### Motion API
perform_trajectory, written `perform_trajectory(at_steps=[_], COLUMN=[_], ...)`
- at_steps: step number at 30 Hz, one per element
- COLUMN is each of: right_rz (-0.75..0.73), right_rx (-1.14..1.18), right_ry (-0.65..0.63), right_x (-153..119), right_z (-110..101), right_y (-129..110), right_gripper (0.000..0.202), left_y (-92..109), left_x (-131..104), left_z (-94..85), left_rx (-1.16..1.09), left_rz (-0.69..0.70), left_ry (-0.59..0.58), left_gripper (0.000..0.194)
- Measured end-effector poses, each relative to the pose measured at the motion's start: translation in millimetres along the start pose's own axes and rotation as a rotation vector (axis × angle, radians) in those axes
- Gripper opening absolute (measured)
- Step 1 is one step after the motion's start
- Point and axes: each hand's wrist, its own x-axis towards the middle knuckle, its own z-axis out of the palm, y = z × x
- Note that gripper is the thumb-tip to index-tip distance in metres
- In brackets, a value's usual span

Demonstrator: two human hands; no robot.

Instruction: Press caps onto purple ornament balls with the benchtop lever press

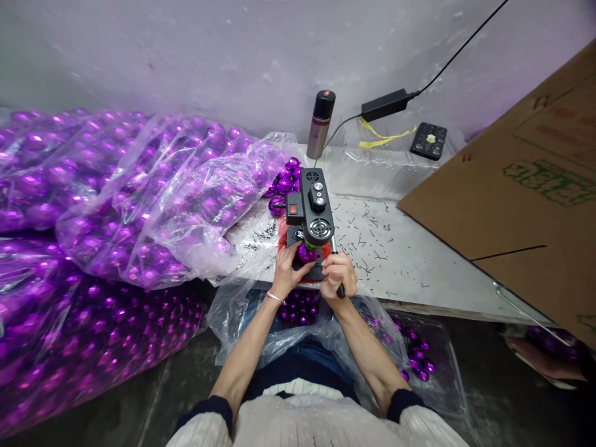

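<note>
A small black press machine (318, 202) with a side lever stands on the white bench in front of me. My left hand (287, 270) pinches a shiny purple bauble (307, 252) under the head of the machine. The fingers of my right hand (339, 275) are wrapped round the black lever handle (341, 290) on the machine's right side. More purple baubles (285, 181) lie behind and left of the machine. An open clear plastic bag with purple baubles (299, 308) rests on my lap, below my hands.
Big clear bags of purple baubles (116, 205) fill the left side. A spray can (321, 124), a power adapter (384, 105) and a black card-like box (429, 141) are at the back. A cardboard box (521, 186) leans in from the right. Thin black scraps litter the bench (400, 267).
</note>
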Motion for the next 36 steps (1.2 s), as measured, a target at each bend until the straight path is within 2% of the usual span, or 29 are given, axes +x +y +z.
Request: perform_trajectory(at_steps=[4,9,12,17,20,23,25,27,28,30,33,34,36], right_rz=[0.005,-0.066,-0.008,0.170,0.205,0.178,0.158,0.139,0.134,0.130,0.121,0.114,0.105], right_rx=[0.033,0.038,0.046,0.025,0.042,0.047,0.044,0.045,0.046,0.045,0.039,0.037,0.030], right_ry=[0.003,-0.043,-0.037,-0.079,-0.096,-0.101,-0.110,-0.110,-0.106,-0.096,-0.092,-0.094,-0.100], right_x=[-1.0,-0.3,17.6,65.9,76.0,68.0,60.2,54.9,53.5,52.7,53.6,53.9,54.0], right_z=[1.9,1.1,-1.5,-5.4,-6.5,-8.0,-8.9,-9.1,-8.9,-8.3,-7.5,-7.4,-7.5], right_y=[1.4,3.5,-8.1,-37.3,-42.9,-39.6,-36.5,-34.4,-34.1,-34.3,-35.7,-36.1,-36.5], right_gripper=[0.029,0.028,0.030,0.033,0.034,0.032,0.030,0.030,0.030,0.030,0.030,0.030,0.030], left_y=[-2.5,-5.2,-6.7,-5.5,0.1,6.9,9.7,8.9,6.6,-2.5,-25.1,-33.3,-47.2], left_x=[1.2,2.0,4.6,6.2,-11.7,-45.1,-64.2,-68.8,-63.2,-35.3,35.8,61.3,105.4], left_z=[-0.5,-0.3,-0.5,-2.8,-9.5,-22.5,-32.2,-40.0,-42.7,-45.5,-43.1,-40.9,-34.8], left_rx=[-0.017,-0.019,-0.018,-0.074,-0.085,-0.016,0.050,0.086,0.087,0.061,0.032,0.025,0.031], left_rz=[-0.026,-0.003,-0.003,-0.042,-0.064,0.025,0.139,0.200,0.196,0.120,-0.134,-0.220,-0.315], left_ry=[-0.031,-0.029,-0.024,-0.039,-0.027,-0.071,-0.165,-0.241,-0.250,-0.184,0.057,0.117,0.138], left_gripper=[0.059,0.058,0.059,0.062,0.064,0.071,0.087,0.109,0.115,0.108,0.070,0.065,0.064])
